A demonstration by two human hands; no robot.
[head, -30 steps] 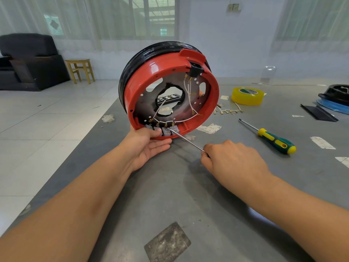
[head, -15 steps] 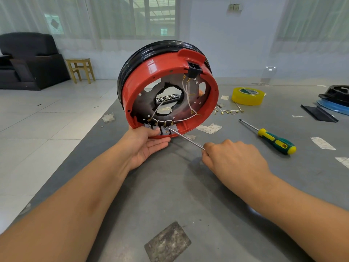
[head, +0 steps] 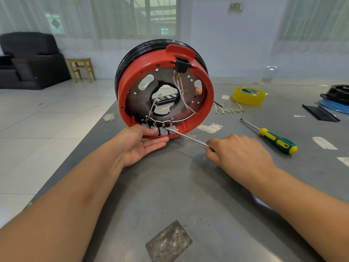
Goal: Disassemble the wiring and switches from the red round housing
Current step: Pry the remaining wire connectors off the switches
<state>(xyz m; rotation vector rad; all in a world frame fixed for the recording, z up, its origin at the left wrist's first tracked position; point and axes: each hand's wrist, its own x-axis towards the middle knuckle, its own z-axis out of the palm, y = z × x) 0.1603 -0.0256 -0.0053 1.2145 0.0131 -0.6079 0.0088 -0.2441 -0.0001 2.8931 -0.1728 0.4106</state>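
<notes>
Head view: red round plastic housing (head: 132, 87) stood on edge near the far left of the grey table (head: 207, 195), open side toward the camera. Left hand (head: 139, 144) cupping its lower rim, thumb over the edge beside the row of grey switches (head: 162, 129) linked by white wiring (head: 179, 121). Right hand (head: 238, 152) gripping a thin metal tool (head: 187, 137), tip touching a switch. Yellow-green screwdriver (head: 273, 138) lying to the right.
</notes>
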